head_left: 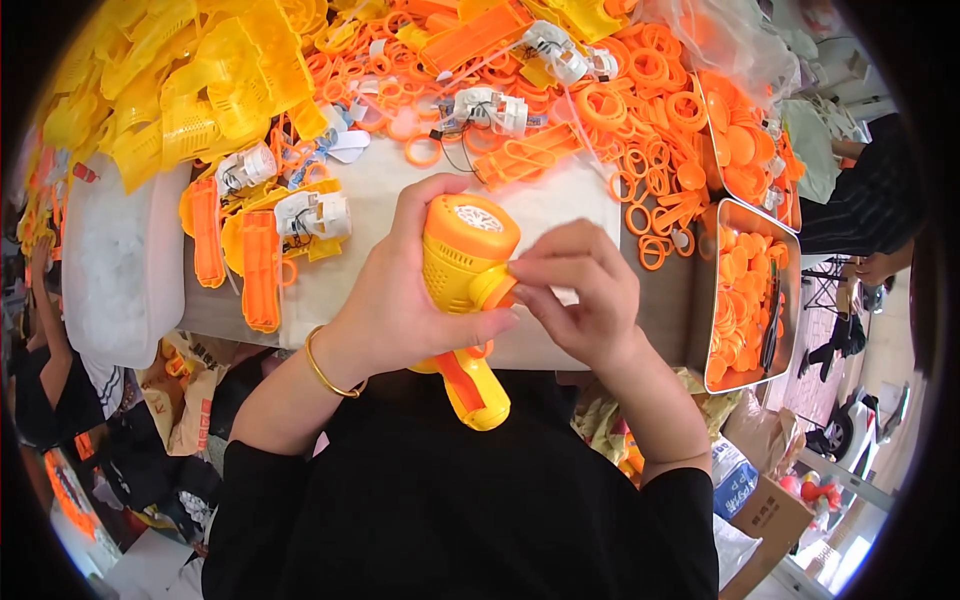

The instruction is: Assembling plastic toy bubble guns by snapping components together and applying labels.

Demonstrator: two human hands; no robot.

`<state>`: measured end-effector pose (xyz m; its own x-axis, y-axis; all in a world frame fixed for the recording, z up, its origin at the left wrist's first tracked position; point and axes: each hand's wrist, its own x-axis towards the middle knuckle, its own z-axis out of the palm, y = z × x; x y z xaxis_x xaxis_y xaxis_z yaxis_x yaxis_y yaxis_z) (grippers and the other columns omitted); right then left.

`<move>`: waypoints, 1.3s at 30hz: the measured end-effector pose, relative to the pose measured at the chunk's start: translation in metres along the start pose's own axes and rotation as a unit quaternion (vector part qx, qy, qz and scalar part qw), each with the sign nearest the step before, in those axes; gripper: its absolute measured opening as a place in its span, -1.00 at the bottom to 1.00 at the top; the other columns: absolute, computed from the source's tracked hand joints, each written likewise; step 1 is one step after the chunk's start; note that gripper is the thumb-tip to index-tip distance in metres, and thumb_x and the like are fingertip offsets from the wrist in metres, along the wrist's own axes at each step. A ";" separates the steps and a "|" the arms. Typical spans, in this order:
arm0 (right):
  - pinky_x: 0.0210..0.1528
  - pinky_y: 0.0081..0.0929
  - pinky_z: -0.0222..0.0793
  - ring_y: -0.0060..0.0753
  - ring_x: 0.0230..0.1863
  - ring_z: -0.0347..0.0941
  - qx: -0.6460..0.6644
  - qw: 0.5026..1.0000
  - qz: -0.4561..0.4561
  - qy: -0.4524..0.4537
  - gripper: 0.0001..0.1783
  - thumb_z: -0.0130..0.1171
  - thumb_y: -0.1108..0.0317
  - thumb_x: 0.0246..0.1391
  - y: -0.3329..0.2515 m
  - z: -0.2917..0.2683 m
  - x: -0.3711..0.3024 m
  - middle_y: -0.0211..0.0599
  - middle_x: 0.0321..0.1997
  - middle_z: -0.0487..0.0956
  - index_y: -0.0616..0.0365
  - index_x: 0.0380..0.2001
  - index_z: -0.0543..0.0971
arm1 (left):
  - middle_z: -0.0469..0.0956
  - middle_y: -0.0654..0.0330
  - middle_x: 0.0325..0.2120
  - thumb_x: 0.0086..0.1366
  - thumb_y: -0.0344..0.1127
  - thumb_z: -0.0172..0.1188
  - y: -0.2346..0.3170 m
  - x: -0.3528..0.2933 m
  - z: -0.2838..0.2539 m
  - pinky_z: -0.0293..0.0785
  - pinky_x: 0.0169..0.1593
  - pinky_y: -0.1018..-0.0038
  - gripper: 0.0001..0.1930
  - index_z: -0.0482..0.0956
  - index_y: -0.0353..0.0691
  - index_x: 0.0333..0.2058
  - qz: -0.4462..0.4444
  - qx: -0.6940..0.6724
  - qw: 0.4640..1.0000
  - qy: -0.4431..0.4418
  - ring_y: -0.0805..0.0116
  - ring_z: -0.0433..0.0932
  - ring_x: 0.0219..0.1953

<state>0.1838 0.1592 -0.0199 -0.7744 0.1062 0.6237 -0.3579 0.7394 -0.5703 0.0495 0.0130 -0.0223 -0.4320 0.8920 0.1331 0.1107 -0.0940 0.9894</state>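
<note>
In the head view, a yellow and orange hard plastic toy shaped like a hair dryer is up above the near edge of the grey bench. The left hand has its grip wrapped round the fat body. The right hand has its grip pinched on a small round yellow and orange side piece. The toy looks light, stiff and a bit slippery, and its thin shell could crack if squeezed hard. The fat body or the long handle seems best to hold.

2 hands on yellow-orange device | orange rings beyond
</note>
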 end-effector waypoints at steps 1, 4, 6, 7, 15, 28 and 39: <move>-0.24 -0.47 0.40 -0.33 -0.23 0.43 0.039 0.997 0.059 0.001 -0.67 0.35 0.52 -0.21 0.001 0.001 0.003 -0.20 -0.21 0.47 0.20 -0.30 0.51 | 0.45 0.10 -0.18 -0.14 -0.20 0.47 0.000 0.000 0.000 0.41 -0.03 0.43 -0.12 0.09 -0.25 0.09 -0.002 0.001 1.000 0.001 0.33 0.49 -0.12; 0.05 -0.33 0.31 -0.26 0.05 0.33 0.137 0.980 0.132 -0.061 -0.48 0.36 0.34 -0.12 0.010 0.002 0.002 -0.13 0.10 0.34 0.20 -0.05 0.44 | 0.45 0.11 -0.18 -0.13 -0.21 0.45 0.003 0.001 -0.001 0.43 -0.05 0.44 -0.15 0.10 -0.25 0.07 -0.003 -0.028 1.000 0.014 0.34 0.49 -0.14; 0.16 -0.23 0.25 -0.21 0.21 0.23 0.414 0.862 0.292 -0.004 -0.22 0.38 0.28 -0.13 0.012 0.008 0.005 -0.15 0.28 0.19 0.20 0.17 0.27 | 0.45 0.09 -0.18 -0.14 -0.21 0.45 0.008 0.001 -0.003 0.44 -0.08 0.44 -0.17 0.11 -0.24 0.05 -0.031 -0.020 0.999 0.001 0.33 0.51 -0.15; 0.24 -0.17 0.17 -0.21 0.31 0.10 0.482 0.802 0.339 -0.096 -0.02 0.40 0.24 -0.17 0.014 0.001 0.011 -0.21 0.36 0.08 0.18 0.27 0.09 | 0.45 0.09 -0.18 -0.14 -0.21 0.45 0.006 0.001 -0.004 0.44 -0.08 0.44 -0.17 0.11 -0.24 0.05 -0.032 -0.019 0.999 0.001 0.33 0.51 -0.15; 0.20 -0.19 0.23 -0.28 0.20 0.26 0.521 0.782 0.323 -0.109 -0.28 0.39 0.33 -0.15 0.019 0.010 0.012 -0.25 0.18 0.33 0.21 0.10 0.30 | 0.50 0.10 -0.26 -0.17 -0.22 0.46 -0.005 0.002 -0.012 0.49 -0.16 0.42 -0.17 0.14 -0.22 0.04 0.089 0.120 0.989 0.011 0.26 0.56 -0.24; -0.02 -0.59 0.35 -0.55 -0.11 0.42 0.458 0.766 0.429 -0.139 -0.92 0.18 0.55 0.04 -0.012 -0.001 0.002 -0.23 0.02 0.44 0.30 -0.36 0.52 | 0.40 0.02 -0.08 -0.24 -0.26 0.49 0.007 -0.006 -0.017 0.41 0.00 0.37 -0.11 0.18 -0.21 0.09 0.065 0.173 0.983 0.015 0.18 0.47 -0.04; -0.08 -0.46 0.42 -0.37 0.03 0.41 0.281 0.844 0.417 -0.185 -0.36 0.36 0.25 -0.10 -0.034 -0.001 -0.030 -0.17 0.06 0.43 0.19 0.04 0.33 | 0.15 0.10 0.08 -0.08 -0.11 0.46 -0.016 -0.018 -0.005 0.29 0.11 0.34 -0.01 -0.03 -0.28 0.19 0.010 -0.011 0.978 0.206 0.26 0.29 0.07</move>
<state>0.2197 0.1317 -0.0189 -0.9519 0.1414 -0.2718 0.2830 0.0656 -0.9569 0.0507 -0.0040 -0.0405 -0.7551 0.6355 0.1610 0.1063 -0.1235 0.9866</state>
